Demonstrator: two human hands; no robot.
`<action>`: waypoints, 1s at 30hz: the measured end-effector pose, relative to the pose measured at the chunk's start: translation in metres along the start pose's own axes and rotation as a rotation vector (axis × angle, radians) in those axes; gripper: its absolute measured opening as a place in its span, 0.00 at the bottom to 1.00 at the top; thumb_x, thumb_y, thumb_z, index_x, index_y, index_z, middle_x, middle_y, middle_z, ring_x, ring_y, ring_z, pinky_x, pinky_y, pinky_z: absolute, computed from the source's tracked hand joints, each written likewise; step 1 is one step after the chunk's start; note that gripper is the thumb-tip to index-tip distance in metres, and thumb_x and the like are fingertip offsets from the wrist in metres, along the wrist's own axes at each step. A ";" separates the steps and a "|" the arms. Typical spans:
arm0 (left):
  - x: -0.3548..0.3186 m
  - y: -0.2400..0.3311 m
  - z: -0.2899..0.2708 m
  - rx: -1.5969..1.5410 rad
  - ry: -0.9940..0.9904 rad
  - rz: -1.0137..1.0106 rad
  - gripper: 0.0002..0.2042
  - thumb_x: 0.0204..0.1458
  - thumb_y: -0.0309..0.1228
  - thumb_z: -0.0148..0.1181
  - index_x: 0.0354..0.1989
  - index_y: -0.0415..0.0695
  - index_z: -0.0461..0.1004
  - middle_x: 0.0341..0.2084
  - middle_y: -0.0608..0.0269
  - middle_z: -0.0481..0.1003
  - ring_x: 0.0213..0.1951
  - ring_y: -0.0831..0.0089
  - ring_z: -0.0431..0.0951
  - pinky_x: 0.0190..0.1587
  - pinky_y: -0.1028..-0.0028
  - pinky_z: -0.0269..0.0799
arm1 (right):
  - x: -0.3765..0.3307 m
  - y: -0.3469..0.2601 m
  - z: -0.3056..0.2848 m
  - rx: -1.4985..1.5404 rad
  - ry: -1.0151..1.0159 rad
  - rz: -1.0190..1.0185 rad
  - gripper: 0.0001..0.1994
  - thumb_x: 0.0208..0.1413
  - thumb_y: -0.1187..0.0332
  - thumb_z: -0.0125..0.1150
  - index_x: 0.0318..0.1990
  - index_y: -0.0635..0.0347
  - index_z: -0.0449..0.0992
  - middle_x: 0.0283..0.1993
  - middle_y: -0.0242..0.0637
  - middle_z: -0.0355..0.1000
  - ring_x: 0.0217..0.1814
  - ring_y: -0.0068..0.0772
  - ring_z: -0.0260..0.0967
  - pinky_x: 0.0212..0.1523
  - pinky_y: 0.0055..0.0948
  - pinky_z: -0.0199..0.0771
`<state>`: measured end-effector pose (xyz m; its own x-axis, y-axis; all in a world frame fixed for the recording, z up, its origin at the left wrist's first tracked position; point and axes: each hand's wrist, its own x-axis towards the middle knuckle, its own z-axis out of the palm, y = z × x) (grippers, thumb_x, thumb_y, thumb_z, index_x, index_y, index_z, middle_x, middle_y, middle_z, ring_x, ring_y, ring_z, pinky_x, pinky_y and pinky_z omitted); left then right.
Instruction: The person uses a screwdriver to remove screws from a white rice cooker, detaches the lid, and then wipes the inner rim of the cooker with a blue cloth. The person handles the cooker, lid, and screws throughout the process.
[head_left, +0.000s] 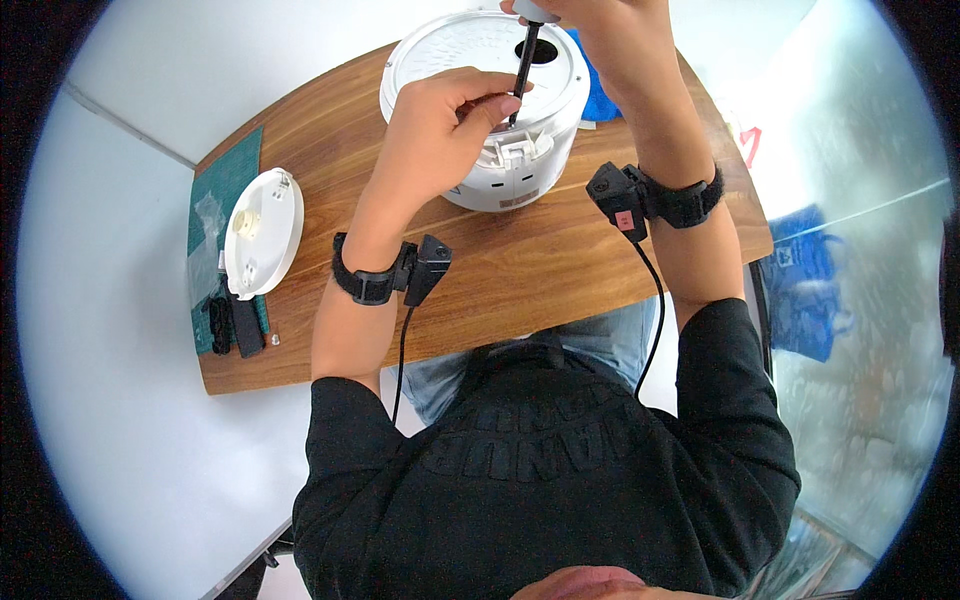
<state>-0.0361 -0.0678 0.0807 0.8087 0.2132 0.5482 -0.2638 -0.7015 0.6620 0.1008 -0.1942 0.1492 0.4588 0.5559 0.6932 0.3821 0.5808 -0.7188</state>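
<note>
- Gripping the black-shafted screwdriver [524, 62], your right hand [590, 25] sits at the top centre of the frame, fingers closed around the tool's pale handle; the handle top is cut off by the frame edge.
- Your left hand [440, 130] rests on the front of the white round plastic appliance body [485, 105], just left of the screwdriver shaft. Its fingers are curled, with the fingertips pinched close to the lower part of the shaft; whether they actually clamp it cannot be told.
- The screwdriver stands nearly upright, its tip down at the white bracket on the appliance's near edge.
- The appliance body stands on the brown wooden tabletop [520, 270] in the upper centre of the frame. Its broad flat face points upward and has a dark round hole near the shaft.
- A blue cloth [598, 95] shows just behind the appliance, to its right.
- A white round plastic lid [262, 230] lies at the left of the frame, partly on a dark green cutting mat [225, 175] along the table's left edge.
- Small black parts [232, 325] lie on the mat just below the lid.
- Each of your wrists carries a black strap with a small black device and a cable running toward your body.
</note>
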 end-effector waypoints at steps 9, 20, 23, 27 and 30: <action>-0.001 -0.003 0.001 -0.038 0.017 -0.031 0.09 0.59 0.25 0.64 0.46 0.42 0.85 0.36 0.57 0.85 0.32 0.74 0.82 0.35 0.76 0.75 | -0.001 0.001 0.001 -0.113 -0.019 0.003 0.19 0.59 0.69 0.70 0.53 0.70 0.71 0.34 0.31 0.72 0.32 0.18 0.70 0.33 0.21 0.75; 0.002 -0.005 0.000 -0.133 -0.030 -0.063 0.10 0.60 0.27 0.64 0.49 0.43 0.84 0.35 0.59 0.85 0.35 0.78 0.82 0.38 0.77 0.76 | -0.002 -0.008 -0.005 0.063 -0.287 0.024 0.26 0.60 0.73 0.70 0.62 0.72 0.67 0.40 0.36 0.76 0.42 0.24 0.76 0.45 0.25 0.81; 0.002 -0.006 0.002 -0.249 -0.037 -0.054 0.11 0.61 0.27 0.63 0.50 0.41 0.83 0.37 0.61 0.85 0.36 0.78 0.82 0.40 0.78 0.77 | 0.001 0.012 -0.012 0.249 -0.431 0.077 0.26 0.61 0.73 0.69 0.64 0.71 0.67 0.44 0.41 0.78 0.48 0.30 0.78 0.52 0.30 0.82; 0.005 -0.005 0.004 -0.278 -0.026 -0.050 0.10 0.62 0.27 0.62 0.48 0.40 0.84 0.35 0.62 0.86 0.33 0.80 0.82 0.39 0.78 0.78 | 0.005 0.006 -0.014 0.188 -0.432 0.120 0.25 0.61 0.73 0.68 0.64 0.70 0.67 0.45 0.42 0.79 0.50 0.30 0.78 0.51 0.31 0.82; 0.008 -0.007 0.005 -0.232 -0.009 -0.092 0.09 0.61 0.26 0.62 0.47 0.40 0.84 0.32 0.62 0.86 0.31 0.81 0.80 0.36 0.79 0.77 | 0.000 -0.005 -0.007 0.089 -0.304 0.149 0.28 0.59 0.72 0.71 0.63 0.71 0.67 0.43 0.40 0.79 0.46 0.28 0.78 0.48 0.28 0.82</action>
<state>-0.0255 -0.0646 0.0784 0.8394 0.2619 0.4762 -0.3014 -0.5047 0.8090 0.1045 -0.2013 0.1527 0.2390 0.7822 0.5753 0.2511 0.5226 -0.8148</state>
